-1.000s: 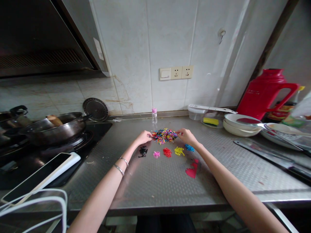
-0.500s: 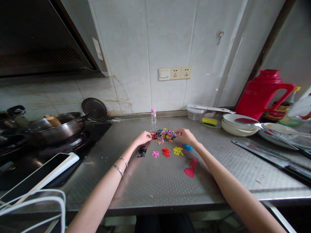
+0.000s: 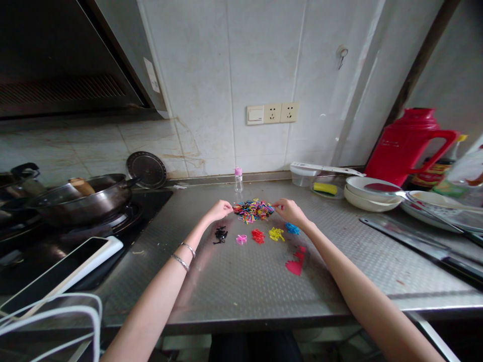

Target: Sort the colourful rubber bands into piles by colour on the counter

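Well left of the left grip [image 3: 219,210], a metal pan [image 3: 81,201] sits on the black stove [image 3: 109,261], a white slab with a dark face [image 3: 68,271] lying nearer. Beyond that grip, a round dark disc [image 3: 146,170] leans on the wall [image 3: 196,85]. Farther back, between both grips, stands a pink-capped clear bottle [image 3: 238,182]. Right of the right grip [image 3: 290,211] are a yellow sponge [image 3: 325,189], stacked white bowls [image 3: 368,198], a red thermos [image 3: 402,148] and, nearer, a knife [image 3: 409,244].
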### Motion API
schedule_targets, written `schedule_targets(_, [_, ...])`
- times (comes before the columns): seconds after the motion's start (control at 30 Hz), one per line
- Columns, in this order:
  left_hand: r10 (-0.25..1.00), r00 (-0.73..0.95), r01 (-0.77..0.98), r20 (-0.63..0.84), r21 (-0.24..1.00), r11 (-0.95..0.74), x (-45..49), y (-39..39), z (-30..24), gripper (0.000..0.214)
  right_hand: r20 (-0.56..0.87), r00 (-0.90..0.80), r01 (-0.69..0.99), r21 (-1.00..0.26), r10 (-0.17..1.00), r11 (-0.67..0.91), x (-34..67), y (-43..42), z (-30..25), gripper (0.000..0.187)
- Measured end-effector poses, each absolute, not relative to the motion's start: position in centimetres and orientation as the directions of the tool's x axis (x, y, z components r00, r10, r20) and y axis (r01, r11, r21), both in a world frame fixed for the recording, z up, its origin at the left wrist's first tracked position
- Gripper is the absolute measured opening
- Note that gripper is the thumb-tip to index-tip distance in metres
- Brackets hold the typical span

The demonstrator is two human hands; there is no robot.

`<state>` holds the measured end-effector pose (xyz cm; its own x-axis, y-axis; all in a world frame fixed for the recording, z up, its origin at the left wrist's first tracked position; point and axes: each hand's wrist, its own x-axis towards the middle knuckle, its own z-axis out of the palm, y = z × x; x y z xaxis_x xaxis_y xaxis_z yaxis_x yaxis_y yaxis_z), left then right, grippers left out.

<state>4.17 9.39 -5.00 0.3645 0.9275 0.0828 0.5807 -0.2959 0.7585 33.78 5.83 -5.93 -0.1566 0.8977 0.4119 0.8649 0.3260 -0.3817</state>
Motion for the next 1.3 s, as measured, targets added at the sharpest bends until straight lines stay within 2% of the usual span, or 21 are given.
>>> schedule_targets(0.27, [0.945,0.316,0.522,-0.084,0.847,-0.099,4.2,8.2,-3.2,0.013,0.385,-0.160,0.880,-0.362,0.909,0.308,33.6,5.7,-5.8,0.028])
schedule_targets(0.43, [0.920,0.348,0.381,-0.179,0.924,0.036,3.9,7.9,-2.5,0.012,0.361,-0.167,0.889,-0.347,0.918,0.298,33.4,5.5,-5.7,0.027])
schedule_targets(0.57, [0.899,0.339,0.326,-0.276,0.931,0.163,3.6,8.0,-2.4,0.013,0.364,-0.187,0.882,-0.346,0.912,0.319,33.4,5.4,-5.7,0.027])
schedule_targets(0.7, [0.879,0.419,0.391,-0.227,0.919,0.051,4.1,7.7,-2.4,0.016,0.359,-0.188,0.879,-0.355,0.914,0.320,33.4,5.5,-5.7,0.027])
schedule_targets(0.93, [0.707,0.689,0.479,-0.160,0.832,-0.279,7.6,5.8,-2.1,0.024,0.360,-0.203,0.864,-0.372,0.911,0.339,33.5,5.6,-5.9,0.026])
schedule_targets(1.1, [0.612,0.772,0.459,-0.168,0.815,-0.354,9.3,4.9,-2.7,0.024,0.353,-0.241,0.827,-0.412,0.904,0.382,33.5,5.9,-6.0,0.024])
schedule_targets(1.3, [0.569,0.795,0.479,-0.209,0.792,-0.378,10.0,4.7,-3.7,0.022,0.302,-0.312,0.788,-0.447,0.901,0.423,33.4,5.4,-5.4,0.019])
